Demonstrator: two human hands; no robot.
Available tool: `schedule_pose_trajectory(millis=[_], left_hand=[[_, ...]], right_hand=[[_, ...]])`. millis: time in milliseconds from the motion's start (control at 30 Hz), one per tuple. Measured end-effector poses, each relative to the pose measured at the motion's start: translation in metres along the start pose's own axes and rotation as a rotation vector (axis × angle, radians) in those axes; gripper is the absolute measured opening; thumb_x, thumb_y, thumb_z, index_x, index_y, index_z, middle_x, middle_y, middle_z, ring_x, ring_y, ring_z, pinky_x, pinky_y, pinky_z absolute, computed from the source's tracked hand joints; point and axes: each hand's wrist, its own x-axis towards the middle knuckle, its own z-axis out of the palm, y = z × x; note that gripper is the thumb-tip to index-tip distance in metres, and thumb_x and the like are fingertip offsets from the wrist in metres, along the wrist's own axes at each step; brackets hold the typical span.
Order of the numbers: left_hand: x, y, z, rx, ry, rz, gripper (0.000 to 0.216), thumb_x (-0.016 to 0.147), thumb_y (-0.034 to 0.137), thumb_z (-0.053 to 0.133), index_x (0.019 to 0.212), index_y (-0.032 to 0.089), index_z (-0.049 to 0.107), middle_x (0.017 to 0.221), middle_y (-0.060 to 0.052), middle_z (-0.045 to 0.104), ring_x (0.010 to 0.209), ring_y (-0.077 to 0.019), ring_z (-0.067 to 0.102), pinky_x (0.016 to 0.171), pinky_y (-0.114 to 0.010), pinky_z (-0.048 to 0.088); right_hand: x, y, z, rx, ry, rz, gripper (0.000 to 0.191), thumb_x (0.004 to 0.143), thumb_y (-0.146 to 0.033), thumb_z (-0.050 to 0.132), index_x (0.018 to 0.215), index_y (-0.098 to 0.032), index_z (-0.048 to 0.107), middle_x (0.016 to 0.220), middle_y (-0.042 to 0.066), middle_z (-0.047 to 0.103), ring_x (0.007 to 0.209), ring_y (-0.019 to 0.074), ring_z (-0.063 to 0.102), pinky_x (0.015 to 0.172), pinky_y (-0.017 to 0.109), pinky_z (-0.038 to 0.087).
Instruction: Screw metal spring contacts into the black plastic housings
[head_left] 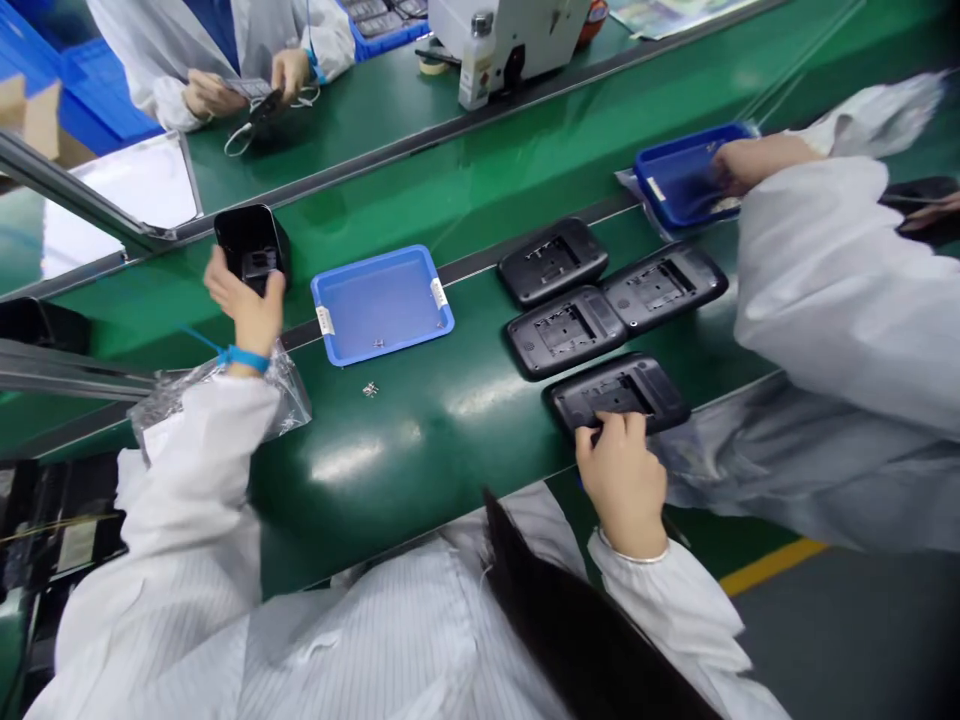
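My left hand (251, 312) grips the near side of a black box-shaped housing (251, 225), its thumb and fingers apart on either side. A blue band circles that wrist. My right hand (624, 480) has its fingers curled over the near edge of a black plastic casing (652, 385) lying on the green bench. Whether a small part sits under those fingertips is hidden. Several similar casings lie just beyond, among them one casing (566, 335) with its recessed side up. Between my hands stands a shallow blue tray (382, 350) with a few tiny metal pieces; a small pile of screws (370, 390) lies before it.
At right, a co-worker's hand (761, 162) reaches into another blue tray (690, 215); the sleeve extends near the casings. Across the divider, another person's hands (289, 75) hold a cable and a dark part. A clear plastic bag (289, 395) lies under my left forearm. Metal posts (75, 370) stand left.
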Motion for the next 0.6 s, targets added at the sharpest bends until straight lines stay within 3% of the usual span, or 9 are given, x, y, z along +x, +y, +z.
schedule_pose_trajectory(millis=[67,100,200,267,300,367,433,533,600], left_hand=[[-0.063,0.018,0.002,0.026,0.014,-0.053,0.074,0.09,0.046,0.062,0.147,0.013,0.027,0.151,-0.017,0.032,0.143,-0.0337,0.026,0.122,-0.058,0.017],[-0.101,0.032,0.003,-0.001,-0.092,-0.028,0.074,0.091,0.047,0.06,0.148,0.015,0.025,0.152,-0.017,0.03,0.146,-0.0339,0.023,0.122,-0.057,0.017],[-0.204,0.073,0.005,-0.097,-0.358,-0.007,0.07,0.095,0.045,0.053,0.152,0.02,0.02,0.15,-0.017,0.034,0.147,-0.0325,0.025,0.119,-0.057,0.027],[-0.246,0.086,0.004,-0.091,-0.452,0.0,0.075,0.093,0.048,0.054,0.153,0.022,0.018,0.148,-0.017,0.039,0.146,-0.0337,0.028,0.118,-0.06,0.028],[-0.257,0.087,0.002,-0.071,-0.489,0.008,0.075,0.092,0.049,0.055,0.153,0.023,0.019,0.147,-0.016,0.042,0.146,-0.0345,0.029,0.118,-0.062,0.026],[-0.265,0.081,0.0,-0.022,-0.534,0.019,0.071,0.093,0.05,0.054,0.153,0.025,0.024,0.148,-0.014,0.044,0.146,-0.0355,0.029,0.117,-0.064,0.025],[-0.265,0.075,-0.001,0.024,-0.51,0.021,0.068,0.093,0.049,0.054,0.151,0.024,0.03,0.152,-0.014,0.04,0.147,-0.0364,0.026,0.117,-0.064,0.025],[-0.263,0.076,0.001,0.073,-0.398,0.018,0.066,0.093,0.047,0.055,0.15,0.021,0.034,0.154,-0.017,0.036,0.148,-0.0372,0.023,0.117,-0.064,0.026],[-0.264,0.084,0.006,0.107,-0.322,0.007,0.063,0.093,0.044,0.056,0.148,0.021,0.038,0.154,-0.018,0.036,0.148,-0.0379,0.023,0.116,-0.065,0.026]], right_hand=[[-0.014,-0.008,-0.001,0.03,-0.097,-0.096,0.03,0.095,-0.026,0.041,0.105,-0.01,0.064,0.105,0.013,0.062,0.059,0.014,0.059,0.048,0.028,0.032],[-0.023,-0.014,-0.004,0.093,-0.171,-0.208,0.027,0.093,-0.023,0.043,0.103,-0.011,0.065,0.103,0.012,0.064,0.064,0.0151,0.061,0.052,0.028,0.037],[-0.042,-0.037,-0.024,0.408,-0.475,-0.87,0.029,0.09,-0.019,0.05,0.116,-0.019,0.065,0.108,0.006,0.068,0.09,0.0145,0.067,0.077,0.024,0.051],[-0.035,-0.06,-0.038,0.525,-0.528,-1.229,0.038,0.094,-0.023,0.048,0.131,-0.024,0.057,0.123,0.002,0.065,0.107,0.0125,0.064,0.088,0.022,0.049],[-0.023,-0.073,-0.044,0.5,-0.465,-1.279,0.039,0.097,-0.025,0.045,0.135,-0.024,0.054,0.13,0.003,0.062,0.11,0.0131,0.063,0.088,0.023,0.049],[0.013,-0.101,-0.05,0.274,-0.198,-1.117,0.04,0.101,-0.025,0.033,0.134,-0.021,0.053,0.133,0.008,0.059,0.101,0.0169,0.065,0.074,0.027,0.048],[0.056,-0.125,-0.049,-0.018,-0.047,-1.017,0.04,0.1,-0.019,0.028,0.127,-0.015,0.057,0.124,0.015,0.061,0.087,0.0203,0.066,0.064,0.031,0.04],[0.104,-0.151,-0.044,-0.272,0.006,-1.06,0.038,0.095,-0.007,0.027,0.109,-0.007,0.063,0.115,0.02,0.062,0.084,0.0219,0.065,0.062,0.031,0.031],[0.118,-0.162,-0.04,-0.342,-0.011,-1.125,0.037,0.093,-0.004,0.028,0.104,-0.004,0.063,0.116,0.023,0.06,0.084,0.0212,0.064,0.062,0.031,0.028]])
